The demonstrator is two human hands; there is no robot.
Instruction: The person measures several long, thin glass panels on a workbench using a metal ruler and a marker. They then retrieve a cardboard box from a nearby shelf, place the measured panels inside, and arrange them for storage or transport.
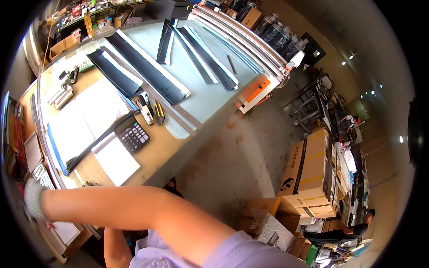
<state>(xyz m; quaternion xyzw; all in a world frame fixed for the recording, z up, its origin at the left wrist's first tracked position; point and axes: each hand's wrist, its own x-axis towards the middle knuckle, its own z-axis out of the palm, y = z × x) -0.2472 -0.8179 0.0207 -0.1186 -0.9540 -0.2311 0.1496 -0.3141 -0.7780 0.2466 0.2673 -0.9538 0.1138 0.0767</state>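
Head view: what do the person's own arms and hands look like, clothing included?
The right arm has a short lilac sleeve; the right hand wears what looks like a grey knit glove. The left forearm shows no sleeve; the left hand isn't visible.

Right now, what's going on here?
The person's right arm is stretched far left, its grey-gloved hand near a pale, many-keyed device; blur hides whether it holds anything. The left hand is out of sight. Open white pages and a black rectangular calculator lie on the tan tabletop, long black strips with white edges on the pale-blue surface beyond.
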